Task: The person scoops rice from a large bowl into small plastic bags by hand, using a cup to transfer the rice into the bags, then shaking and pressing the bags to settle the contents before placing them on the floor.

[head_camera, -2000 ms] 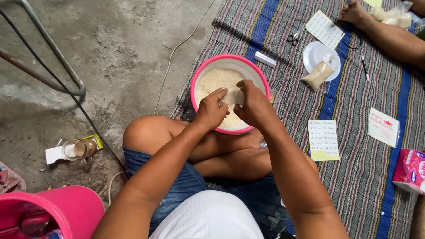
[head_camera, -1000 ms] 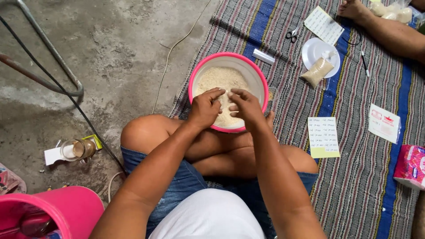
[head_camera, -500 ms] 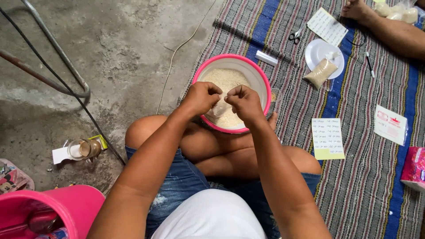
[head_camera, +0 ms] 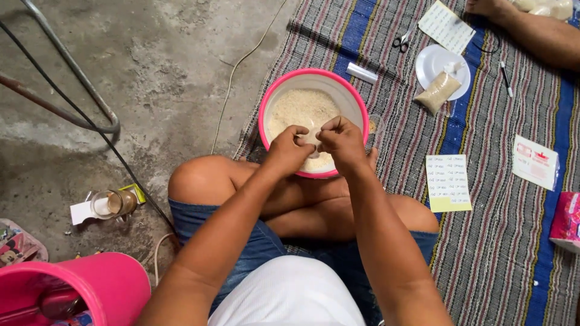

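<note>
Nearest the camera, at the lower left, stands a round pink plastic bucket on the bare concrete floor, and a little beyond it a small clear glass jar lies on its side on a scrap of white paper. The person sits cross-legged in blue denim shorts, both forearms stretched forward. The left hand and the right hand meet over the near edge of a round pink-rimmed plastic bowl of white rice grains, which rests just past the knees at the edge of a striped woven mat. The fingers of both hands are curled in narrow and pinch something small and pale between them; what it is cannot be told. To the right on the mat lies a yellow-edged sheet of small printed labels. Farther off sit a white round plate carrying a clear bag of beige grain, a small pair of scissors, and another person's forearm.
</note>
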